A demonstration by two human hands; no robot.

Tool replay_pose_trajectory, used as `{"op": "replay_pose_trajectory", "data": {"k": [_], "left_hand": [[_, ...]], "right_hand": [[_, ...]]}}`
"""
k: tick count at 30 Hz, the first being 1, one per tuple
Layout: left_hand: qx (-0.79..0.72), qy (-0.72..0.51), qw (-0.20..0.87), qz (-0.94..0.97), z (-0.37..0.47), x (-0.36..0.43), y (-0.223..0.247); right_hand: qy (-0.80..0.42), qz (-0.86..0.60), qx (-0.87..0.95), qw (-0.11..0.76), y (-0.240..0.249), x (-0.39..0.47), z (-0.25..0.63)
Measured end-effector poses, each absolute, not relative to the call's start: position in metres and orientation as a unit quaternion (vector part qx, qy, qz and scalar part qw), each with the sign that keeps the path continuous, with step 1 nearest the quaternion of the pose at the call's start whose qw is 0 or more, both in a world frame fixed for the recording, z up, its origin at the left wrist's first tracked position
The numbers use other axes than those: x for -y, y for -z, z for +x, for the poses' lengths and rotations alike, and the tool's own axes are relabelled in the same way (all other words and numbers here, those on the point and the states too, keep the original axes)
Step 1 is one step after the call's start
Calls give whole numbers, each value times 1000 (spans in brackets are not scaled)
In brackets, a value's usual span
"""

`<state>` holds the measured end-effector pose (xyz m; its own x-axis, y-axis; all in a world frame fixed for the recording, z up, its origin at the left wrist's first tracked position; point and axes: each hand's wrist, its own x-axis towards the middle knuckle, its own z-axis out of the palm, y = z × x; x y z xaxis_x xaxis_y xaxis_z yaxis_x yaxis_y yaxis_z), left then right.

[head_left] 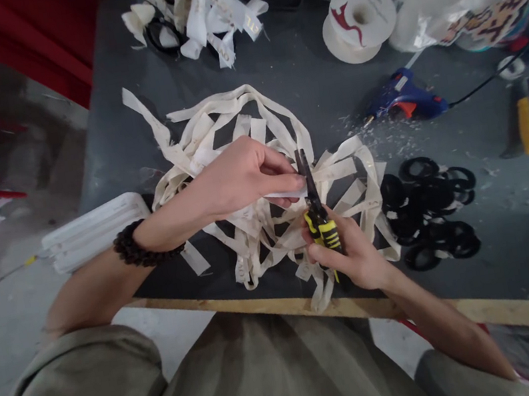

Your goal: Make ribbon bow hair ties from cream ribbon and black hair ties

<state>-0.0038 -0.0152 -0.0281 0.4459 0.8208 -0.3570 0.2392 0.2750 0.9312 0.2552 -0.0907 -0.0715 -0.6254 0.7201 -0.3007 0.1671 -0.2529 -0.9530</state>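
White ribbon strips (275,112) lie in a loose tangle on the dark table (313,95), under and around both hands. My left hand (253,173) pinches the end of a white ribbon between thumb and fingers. In my right hand (347,248) are black-and-yellow scissors (323,229), pointing away from my body. Their dark blades stand right beside the ribbon end at my left fingertips. Whether the blades touch the ribbon cannot be made out. My right fingers wrap round the handles and are partly hidden.
Several black hair ties (428,191) lie to the right. Behind them are a blue glue gun (404,95), a yellow cutter (527,125) and a ribbon spool (360,16). Finished-looking ribbon pieces (206,15) are heaped at the back. A white power strip (97,229) sits left.
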Motion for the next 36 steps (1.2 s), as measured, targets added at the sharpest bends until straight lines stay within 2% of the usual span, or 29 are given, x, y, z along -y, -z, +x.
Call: {"op": "replay_pose_trajectory", "data": {"k": [8, 16, 21, 28, 32, 36], "left_hand": [[-469, -234, 650, 550, -4, 16, 27], [-485, -205, 634, 566, -5, 15, 24], [-502, -182, 608, 588, -10, 13, 16], [-526, -213, 597, 567, -14, 9, 5], [-521, -288, 587, 549, -17, 6, 4], [-522, -308, 568, 557, -20, 5, 2]], "right_hand": [[-737, -346, 537, 220, 71, 92, 256], [-693, -400, 567, 196, 73, 91, 256], [-782, -373, 447, 222, 72, 90, 262], [-864, -249, 323, 297, 59, 69, 274], [-828, -324, 355, 289, 35, 52, 281], [-705, -461, 437, 317, 13, 39, 281]]}}
